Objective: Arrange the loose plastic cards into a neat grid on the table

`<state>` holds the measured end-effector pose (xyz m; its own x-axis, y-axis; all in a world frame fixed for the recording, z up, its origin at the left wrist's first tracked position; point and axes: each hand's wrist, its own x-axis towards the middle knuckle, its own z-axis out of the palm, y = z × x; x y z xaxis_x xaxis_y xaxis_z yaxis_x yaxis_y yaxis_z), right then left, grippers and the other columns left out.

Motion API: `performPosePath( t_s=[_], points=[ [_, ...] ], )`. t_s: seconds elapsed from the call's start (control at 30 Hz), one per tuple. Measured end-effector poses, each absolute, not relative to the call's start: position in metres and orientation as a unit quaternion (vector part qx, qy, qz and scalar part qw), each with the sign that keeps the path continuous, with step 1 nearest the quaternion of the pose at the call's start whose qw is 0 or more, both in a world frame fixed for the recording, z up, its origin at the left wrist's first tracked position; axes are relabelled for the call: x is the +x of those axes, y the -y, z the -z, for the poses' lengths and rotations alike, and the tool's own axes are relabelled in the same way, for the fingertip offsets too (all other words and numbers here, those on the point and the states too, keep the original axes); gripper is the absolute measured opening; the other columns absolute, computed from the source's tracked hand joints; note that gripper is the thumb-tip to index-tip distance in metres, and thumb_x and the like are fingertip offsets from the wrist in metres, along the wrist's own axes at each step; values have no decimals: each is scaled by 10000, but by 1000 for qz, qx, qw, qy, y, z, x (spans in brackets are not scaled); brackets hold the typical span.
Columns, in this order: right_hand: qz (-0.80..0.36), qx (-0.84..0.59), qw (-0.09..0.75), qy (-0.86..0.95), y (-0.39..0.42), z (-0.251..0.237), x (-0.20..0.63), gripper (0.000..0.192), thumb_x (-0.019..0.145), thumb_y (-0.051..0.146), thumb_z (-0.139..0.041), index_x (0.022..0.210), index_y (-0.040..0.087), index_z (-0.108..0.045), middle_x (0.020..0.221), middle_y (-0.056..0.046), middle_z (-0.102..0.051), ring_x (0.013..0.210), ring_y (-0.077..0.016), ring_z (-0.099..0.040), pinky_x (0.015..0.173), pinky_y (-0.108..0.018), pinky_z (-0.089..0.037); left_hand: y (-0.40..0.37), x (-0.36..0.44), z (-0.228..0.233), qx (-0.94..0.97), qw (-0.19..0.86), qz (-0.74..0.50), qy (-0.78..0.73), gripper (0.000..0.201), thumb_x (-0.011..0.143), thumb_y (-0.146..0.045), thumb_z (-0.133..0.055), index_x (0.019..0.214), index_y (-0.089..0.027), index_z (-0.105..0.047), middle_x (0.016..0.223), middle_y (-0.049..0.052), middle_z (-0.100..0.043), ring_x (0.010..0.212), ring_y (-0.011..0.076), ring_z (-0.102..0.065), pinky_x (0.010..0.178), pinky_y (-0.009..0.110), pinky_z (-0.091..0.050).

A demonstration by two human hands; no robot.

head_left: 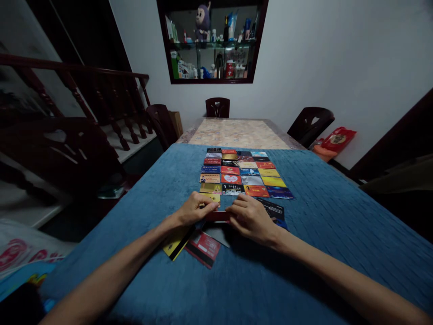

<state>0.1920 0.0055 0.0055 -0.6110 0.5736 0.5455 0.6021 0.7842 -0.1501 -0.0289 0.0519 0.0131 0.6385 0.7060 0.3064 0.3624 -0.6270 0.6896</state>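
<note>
Just below the centre of the frame the left hand (pixel 196 210) and the right hand (pixel 248 216) meet over a red card (pixel 217 216), each pinching one end of it between fingertips and thumb, so both hands are clamped on the same card. Its long axis runs left to right across the picture, and it sits low, at or just above the blue cloth (pixel 338 225); whether it touches the cloth cannot be told.

Under and beside the wrists lie loose cards: a yellow card (pixel 174 246) and a red and black card (pixel 203 247) toward lower left of the hands, both tilted, and dark cards (pixel 274 210) peeking out to the right of the right hand.

Just above the hands, a grid of cards (pixel 241 174) lies flat in neat rows, long sides running left to right. The nearest row lies just beside the fingertips, leaving little room ahead.

Left and right of the grid the cloth is bare and wide. The cloth's far edge gives way to a patterned tabletop (pixel 237 133) in the upper middle, with dark chairs (pixel 309 122) around it
</note>
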Motion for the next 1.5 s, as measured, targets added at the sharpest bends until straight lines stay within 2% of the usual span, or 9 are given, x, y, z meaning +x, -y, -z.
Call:
performPosePath(
  t_s=[0.13,0.37,0.53,0.8,0.93,1.07,1.33,1.4,1.5],
  points=[
    [-36,-343,334,877,-9,-7,196,212,920,147,-479,897,168,-689,786,-69,-683,760,-193,-522,706,-314,-427,-52,-30,-17,835,325,-299,-329,495,918,-462,-442,543,-143,-492,558,-22,-388,559,91,-356,522,221,-281],
    [-112,-369,379,841,-13,-8,197,212,915,170,-485,881,171,-695,797,-58,-704,723,-165,-615,674,-294,-470,-53,-29,-12,791,369,-346,-344,568,913,-567,-452,533,-144,-460,571,-18,-359,561,86,-320,480,209,-252],
    [-169,-371,409,816,-16,-10,196,190,890,165,-493,892,187,-682,858,-49,-730,768,-169,-661,690,-295,-499,-51,-28,-14,783,388,-352,-337,523,914,-539,-478,606,-128,-575,605,2,-476,589,104,-411,521,221,-333],
    [-220,-390,446,775,-14,-9,192,93,870,210,-548,844,185,-634,809,-31,-694,714,-154,-633,645,-283,-497,-47,-28,-17,795,387,-342,-318,367,867,-429,-565,819,-99,-718,774,59,-689,706,156,-589,673,264,-460],
    [-243,-400,441,765,-13,-8,189,84,862,215,-559,805,186,-613,760,-17,-683,674,-143,-612,611,-266,-476,-49,-28,-12,814,370,-334,-300,304,842,-351,-595,897,-85,-732,793,70,-711,695,163,-604,674,273,-473],
    [-265,-418,430,755,-11,-4,188,97,865,220,-563,788,180,-607,749,-13,-679,672,-139,-604,620,-263,-481,-49,-26,-9,824,368,-319,-289,215,822,-269,-623,894,-106,-743,824,64,-726,732,166,-622,715,277,-489],
    [-325,-397,426,745,-10,0,186,164,884,263,-559,1012,181,-620,867,-39,-707,746,-174,-659,676,-318,-546,-46,-23,-9,815,366,-336,-300,192,874,-231,-588,910,-112,-734,807,56,-724,721,153,-630,674,250,-479],
    [-281,-403,430,757,-11,-1,188,227,875,250,-571,1092,186,-584,924,-56,-697,784,-187,-661,683,-330,-554,-47,-23,-9,817,356,-332,-310,194,872,-226,-582,909,-106,-730,798,55,-719,711,148,-620,667,246,-470],
    [-154,-398,452,783,-12,-5,193,434,855,207,-594,1273,193,-480,1129,-116,-641,934,-227,-643,769,-387,-566,-49,-24,-9,821,332,-326,-331,190,857,-218,-577,890,-103,-724,770,46,-700,683,139,-589,645,240,-448]
  ],
)
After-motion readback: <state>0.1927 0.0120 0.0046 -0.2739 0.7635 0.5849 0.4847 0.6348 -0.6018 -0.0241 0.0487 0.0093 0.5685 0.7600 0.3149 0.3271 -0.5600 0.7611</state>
